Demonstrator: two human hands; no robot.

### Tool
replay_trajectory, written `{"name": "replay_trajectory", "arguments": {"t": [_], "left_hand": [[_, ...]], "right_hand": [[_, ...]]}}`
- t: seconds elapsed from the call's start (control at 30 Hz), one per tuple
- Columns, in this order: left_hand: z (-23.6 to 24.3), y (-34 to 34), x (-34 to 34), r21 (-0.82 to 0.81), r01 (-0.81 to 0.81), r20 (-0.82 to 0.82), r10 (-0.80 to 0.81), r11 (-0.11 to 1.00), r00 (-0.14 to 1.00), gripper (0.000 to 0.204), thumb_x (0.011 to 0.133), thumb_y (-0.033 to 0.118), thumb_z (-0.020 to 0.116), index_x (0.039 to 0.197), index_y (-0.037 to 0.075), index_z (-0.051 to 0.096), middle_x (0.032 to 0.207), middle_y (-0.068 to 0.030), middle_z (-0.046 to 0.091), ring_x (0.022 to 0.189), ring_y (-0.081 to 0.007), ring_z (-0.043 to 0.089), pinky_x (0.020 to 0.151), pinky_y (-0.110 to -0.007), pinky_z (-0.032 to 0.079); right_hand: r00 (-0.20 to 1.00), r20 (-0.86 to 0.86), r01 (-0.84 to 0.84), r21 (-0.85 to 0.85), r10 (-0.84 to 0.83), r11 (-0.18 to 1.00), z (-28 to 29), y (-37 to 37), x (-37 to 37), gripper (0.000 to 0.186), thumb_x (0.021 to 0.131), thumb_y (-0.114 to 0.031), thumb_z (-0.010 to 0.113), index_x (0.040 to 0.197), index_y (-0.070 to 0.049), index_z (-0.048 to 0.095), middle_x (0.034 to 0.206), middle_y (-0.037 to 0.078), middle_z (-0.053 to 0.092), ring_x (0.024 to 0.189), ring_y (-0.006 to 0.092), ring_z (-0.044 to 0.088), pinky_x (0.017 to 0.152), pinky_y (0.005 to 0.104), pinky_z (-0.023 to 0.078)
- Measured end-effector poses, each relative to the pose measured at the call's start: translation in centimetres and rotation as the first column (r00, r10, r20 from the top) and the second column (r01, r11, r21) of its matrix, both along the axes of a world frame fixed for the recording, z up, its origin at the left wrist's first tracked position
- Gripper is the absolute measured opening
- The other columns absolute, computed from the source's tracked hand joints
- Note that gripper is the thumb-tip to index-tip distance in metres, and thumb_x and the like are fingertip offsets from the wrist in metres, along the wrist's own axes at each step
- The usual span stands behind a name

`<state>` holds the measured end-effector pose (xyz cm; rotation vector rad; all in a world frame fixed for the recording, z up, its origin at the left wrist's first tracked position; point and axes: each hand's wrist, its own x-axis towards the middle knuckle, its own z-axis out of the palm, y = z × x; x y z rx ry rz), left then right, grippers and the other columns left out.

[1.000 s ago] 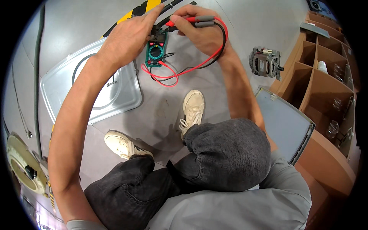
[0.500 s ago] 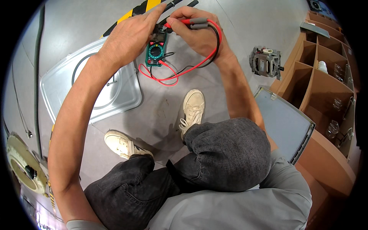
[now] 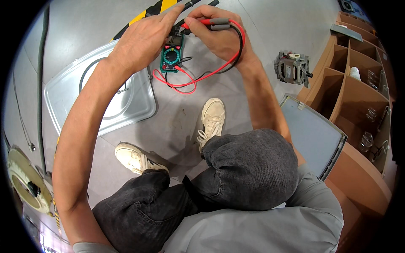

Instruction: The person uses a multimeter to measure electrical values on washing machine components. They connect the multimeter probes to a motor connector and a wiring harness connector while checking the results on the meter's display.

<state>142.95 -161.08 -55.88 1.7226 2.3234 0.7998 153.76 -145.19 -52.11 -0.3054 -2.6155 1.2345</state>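
Over the last second the right hand (image 3: pixel 221 40) had drawn a little to the left, toward the multimeter (image 3: pixel 171 55), and the slack red lead (image 3: pixel 206 76) had shifted left with it; over the last half second almost nothing moved. That settling suggested, as a judgement, that the probing was at a point where the tips had to be kept steady. The right hand pinched the red probe (image 3: pixel 206 22) and the black probe (image 3: pixel 221 27) together between thumb and fingers, their tips aimed at a small dark part (image 3: pixel 177 30) by the meter's top end; whether they touched it could not be told. The left hand (image 3: pixel 143 40) lay over the meter's upper left side with its index finger stretched out toward a black hose (image 3: pixel 190 5); what its other fingers gripped, if anything, was hidden. The multimeter was at the floor (image 3: pixel 257 97), between the hands and beyond the shoes, just right of a pale metal panel (image 3: pixel 145 101). It had a dark body with a green-teal edge, a round dial ringed in teal, small red buttons, a grey display partly in shadow, and the red lead plugged in near its lower end.
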Motion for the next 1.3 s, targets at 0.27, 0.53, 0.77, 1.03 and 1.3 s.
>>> {"name": "replay_trajectory", "arguments": {"t": [0.27, 0.53, 0.77, 1.03, 1.3], "left_hand": [[0.27, 0.15, -0.05, -0.031, -0.01, 0.012, 0.01, 0.999, 1.0, 0.08, 0.075, -0.005, 0.064, 0.143, 0.014, 0.026, 0.097, -0.0174, 0.061, 0.088, -0.0357, 0.06, 0.075, -0.045, 0.049], [-0.11, 0.19, 0.02, -0.003, -0.005, 0.001, 0.005, 1.0, 1.0, 0.08, 0.074, -0.006, 0.064, 0.142, 0.014, 0.027, 0.098, -0.0172, 0.061, 0.089, -0.036, 0.06, 0.075, -0.045, 0.049], [0.09, 0.27, 0.02, 0.038, 0.015, 0.007, -0.015, 0.999, 1.0, 0.08, 0.073, -0.008, 0.063, 0.141, 0.014, 0.028, 0.1, -0.0165, 0.061, 0.089, -0.0362, 0.059, 0.076, -0.045, 0.049], [0.24, 0.43, 0.21, 0.049, 0.04, -0.009, -0.04, 0.998, 0.999, 0.079, 0.073, -0.007, 0.063, 0.141, 0.013, 0.028, 0.097, -0.0158, 0.062, 0.088, -0.0354, 0.059, 0.075, -0.044, 0.048], [-0.06, 0.49, 0.14, 0.081, 0.065, -0.105, -0.056, 0.995, 0.993, 0.069, 0.076, -0.006, 0.06, 0.137, 0.01, 0.032, 0.092, -0.0149, 0.061, 0.084, -0.0344, 0.059, 0.074, -0.043, 0.047]], "right_hand": [[1.0, -0.005, -0.011, 0.032, 0.012, 0.999, 0.13, 0.04, -0.02, 0.018, 0.082, -0.023, 0.062, 0.083, -0.005, 0.064, 0.066, 0.009, 0.064, 0.059, 0.0187, 0.062, 0.059, 0.0283, 0.049], [0.999, -0.051, -0.017, 0.009, 0.017, 1.0, 0.48, 0.08, 0.16, 0.016, 0.082, -0.021, 0.062, 0.083, -0.005, 0.064, 0.066, 0.009, 0.064, 0.058, 0.0186, 0.062, 0.058, 0.0278, 0.05], [0.993, -0.112, -0.035, 0.086, 0.044, 0.996, 0.05, 0.17, 0.03, 0.015, 0.082, -0.021, 0.062, 0.083, -0.006, 0.064, 0.066, 0.009, 0.064, 0.058, 0.0212, 0.062, 0.058, 0.0294, 0.05], [0.997, -0.053, -0.049, 0.008, 0.049, 0.999, 0.46, 0.09, 0.01, 0.015, 0.081, -0.018, 0.061, 0.082, -0.004, 0.063, 0.066, 0.011, 0.062, 0.059, 0.0259, 0.061, 0.058, 0.0314, 0.049], [1.0, -0.015, -0.014, -0.192, 0.012, 0.981, 0.74, 0.06, -0.72, 0.02, 0.087, -0.014, 0.059, 0.078, 0.004, 0.061, 0.064, 0.007, 0.062, 0.06, 0.0088, 0.055, 0.054, 0.0256, 0.045]]}}
